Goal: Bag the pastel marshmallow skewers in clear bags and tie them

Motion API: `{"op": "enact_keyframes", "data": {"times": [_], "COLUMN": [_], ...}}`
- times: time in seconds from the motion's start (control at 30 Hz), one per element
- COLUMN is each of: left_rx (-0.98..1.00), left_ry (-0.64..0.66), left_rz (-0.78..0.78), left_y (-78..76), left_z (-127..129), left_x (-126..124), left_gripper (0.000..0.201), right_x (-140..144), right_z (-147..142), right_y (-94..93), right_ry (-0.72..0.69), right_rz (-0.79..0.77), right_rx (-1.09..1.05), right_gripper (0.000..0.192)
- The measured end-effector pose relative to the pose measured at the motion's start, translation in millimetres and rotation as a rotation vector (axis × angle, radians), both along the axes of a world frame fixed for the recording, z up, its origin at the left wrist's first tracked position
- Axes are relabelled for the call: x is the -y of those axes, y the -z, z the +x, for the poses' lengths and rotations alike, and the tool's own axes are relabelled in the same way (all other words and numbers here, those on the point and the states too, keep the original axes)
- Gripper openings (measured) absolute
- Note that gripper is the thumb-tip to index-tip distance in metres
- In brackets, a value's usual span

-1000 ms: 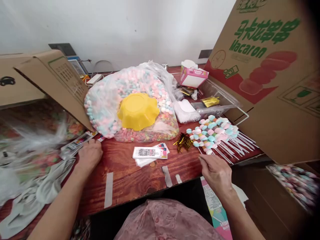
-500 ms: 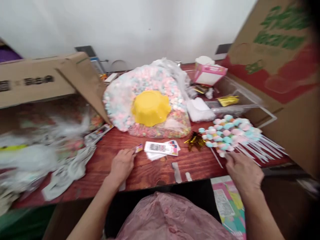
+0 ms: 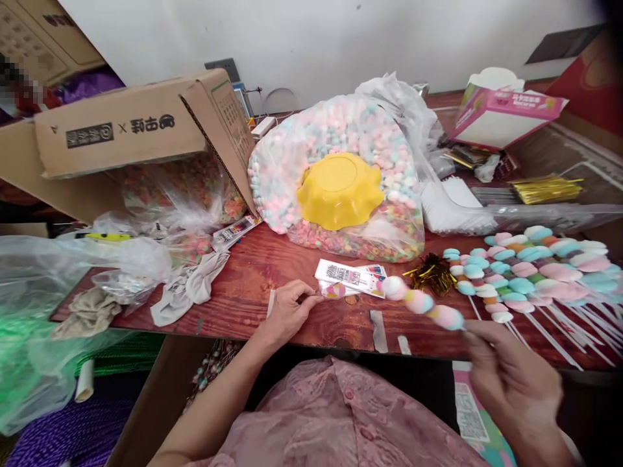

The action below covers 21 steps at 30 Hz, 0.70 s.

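My right hand (image 3: 513,373) pinches the end of a marshmallow skewer (image 3: 417,300), which slants up to the left above the table edge with its pink, white and blue sweets. Between the thumb and fingers of my left hand (image 3: 291,308) is a small packaging bag (image 3: 333,290) with pink and yellow print. The skewer's tip is close to the bag; I cannot tell whether they touch. Behind them lie printed labels or sleeves (image 3: 348,275) in a small stack. A pile of finished marshmallow skewers (image 3: 545,269) rests at the right, beside gold twist ties (image 3: 433,274).
A large bag of marshmallows (image 3: 282,155) carries an upturned yellow bowl (image 3: 339,191). An opened cardboard box (image 3: 136,133) stands at the left, near grey gloves (image 3: 192,285). White sticks (image 3: 450,206) and a pink carton (image 3: 506,117) are at the back right.
My right hand has drawn a marshmallow skewer from the pile and brought it leftward. My left hand still holds the printed bag, now in front of the stack. The view has shifted left.
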<state>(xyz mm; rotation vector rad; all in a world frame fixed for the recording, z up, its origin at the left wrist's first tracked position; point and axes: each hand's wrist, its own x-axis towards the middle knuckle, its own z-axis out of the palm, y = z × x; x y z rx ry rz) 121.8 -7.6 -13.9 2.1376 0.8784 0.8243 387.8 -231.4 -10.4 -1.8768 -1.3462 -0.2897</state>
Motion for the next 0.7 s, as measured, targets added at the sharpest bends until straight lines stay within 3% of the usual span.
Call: {"op": "enact_keyframes", "data": {"times": [0.13,0.33,0.53,0.7], "left_rx": [0.013,-0.056,-0.136,-0.067], "left_ry": [0.034,0.118,0.198,0.208], "left_rz": [0.020,0.179,0.285,0.169], "left_y": [1.1,3.8,4.8,3.6], "left_z": [7,6,9,9], "left_x": [8,8,9,7], "left_gripper": [0.017,0.017,0.016,0.014], "right_x": [-35,-44,-29,-16], "right_z": [-7,14,8,14], "right_y": [-19.2,-34.5,-61.6,-62.5], "right_ry": [-0.304,-0.463,-0.541,-0.449], "right_rz": [-0.079,-0.120,-0.067,-0.051], "right_rx": [0.208,0.510,0.686,0.531], "right_gripper": [0.009,0.021,0.025,0.021]}}
